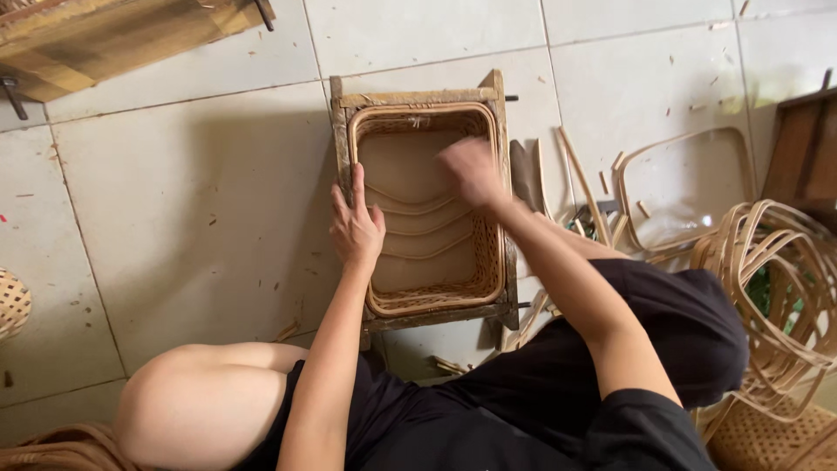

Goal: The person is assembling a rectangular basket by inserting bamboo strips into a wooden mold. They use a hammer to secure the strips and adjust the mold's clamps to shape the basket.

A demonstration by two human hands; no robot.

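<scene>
- Floor (192, 192): large pale square tiles with dark grout lines, dusted with small chips and slivers of cane, thickest at the right.
- Frame (422, 98): a rough wooden rectangle standing on the tiles at centre, its far rail and side rails visible, metal pins projecting at its right corners.
- Basket (427, 227): a woven rectangular cane tray seated inside the frame, rim rounded at the corners; its flat bottom shows several curved strips lying across it.
- Left hand (356, 228): laid flat on the left rim of the basket and the frame rail, fingers extended towards the far side and close together; it grips nothing.
- Right hand (471, 172): over the far right part of the basket interior, blurred by motion; whether it is open or closed, and whether it holds anything, cannot be told.
- Legs: the person sits on the floor, a bare knee (187, 397) at near left, dark clothing (610, 349) at near right.
- Cane hoop (684, 187): a single bent rectangular loop lying flat on the tiles right of the frame, with loose sticks (580, 179) between the two.
- Hoop stack (776, 288): many similar bent loops piled at the right edge.
- Plank (105, 39): a wooden board at far left.
- Woven pieces: one panel (13, 301) at the left edge, another (767, 440) at near right.
</scene>
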